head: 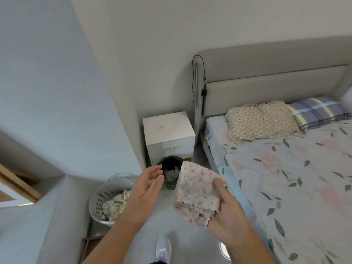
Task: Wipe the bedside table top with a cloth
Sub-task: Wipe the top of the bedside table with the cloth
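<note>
The white bedside table (pixel 168 128) stands against the wall left of the bed, its top bare with faint grey marks. My right hand (pixel 231 216) grips a pale pink dotted cloth (pixel 196 191), held up in the air well in front of the table. My left hand (pixel 146 189) is open beside the cloth, fingers spread, holding nothing. Both hands are well short of the table top.
A small black-lined bin (pixel 171 175) sits on the floor in front of the table. A white laundry basket (pixel 106 202) with clothes stands at the left. The bed (pixel 295 168) with pillows fills the right. My shoe (pixel 163 248) is on the grey floor.
</note>
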